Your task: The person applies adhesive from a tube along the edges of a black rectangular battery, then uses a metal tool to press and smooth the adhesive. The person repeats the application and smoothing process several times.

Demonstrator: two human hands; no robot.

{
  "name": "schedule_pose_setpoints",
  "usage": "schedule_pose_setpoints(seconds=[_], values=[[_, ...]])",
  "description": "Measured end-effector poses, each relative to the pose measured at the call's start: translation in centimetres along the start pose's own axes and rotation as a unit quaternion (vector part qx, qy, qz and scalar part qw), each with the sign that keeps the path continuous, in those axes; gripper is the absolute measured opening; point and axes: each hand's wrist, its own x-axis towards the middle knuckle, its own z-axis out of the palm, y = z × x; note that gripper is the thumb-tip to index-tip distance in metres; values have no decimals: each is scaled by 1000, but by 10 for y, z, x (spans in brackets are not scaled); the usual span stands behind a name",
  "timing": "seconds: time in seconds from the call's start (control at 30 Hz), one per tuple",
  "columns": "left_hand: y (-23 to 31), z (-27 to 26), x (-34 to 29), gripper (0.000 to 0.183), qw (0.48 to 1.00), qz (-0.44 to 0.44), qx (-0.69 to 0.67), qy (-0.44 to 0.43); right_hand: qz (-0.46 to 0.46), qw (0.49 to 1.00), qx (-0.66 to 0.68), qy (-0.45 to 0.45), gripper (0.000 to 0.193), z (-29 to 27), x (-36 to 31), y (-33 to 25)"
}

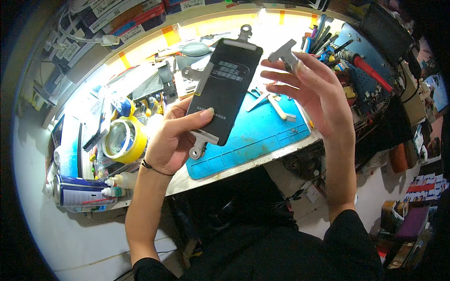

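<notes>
The left hand [171, 140] grasps a dark phone [225, 89] by its lower left edge, thumb laid across the face, fingers behind it; the phone is held tilted above the bench. Metal spring clips [200, 144] clamp its edges: one just below the thumb, one at the left edge above the grasp, one at the top end. The right hand [311, 93], to the right of the phone and apart from it, pinches a further metal clip [287, 54] between its fingertips, the other fingers spread. Beneath both hands lies a blue work mat [262, 133] with small tools on it. Left of the left hand stand a yellow tape roll [123, 140], small glue bottles [117, 185] and a spray can [79, 191]. Beyond the right hand, a rack of pens and screwdrivers [323, 40] and a red-handled tool [370, 70] crowd the rear of the bench.
</notes>
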Motion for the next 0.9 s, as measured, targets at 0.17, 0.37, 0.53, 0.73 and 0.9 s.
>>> schedule_pose_setpoints(seconds=[0.17, 0.37, 0.53, 0.73, 0.9], values=[[-3, -8, 2, 38, 1000, 21, 6, 18, 26, 998, -61, -6, 41, -2, -12, 13], [-3, -1, 0, 38, 999, 26, 20, 31, 58, 995, -77, -4, 36, 17, -15, 16], [-1, 8, 0, 33, 999, 28, 23, 38, 75, 995, -70, -9, 38, 25, -14, 17], [-1, 10, -1, 33, 999, 28, 14, 38, 84, 995, -60, -10, 39, 32, -10, 17], [-1, 10, -1, 33, 998, 34, 22, 38, 82, 995, -53, -5, 38, 34, -10, 18]])
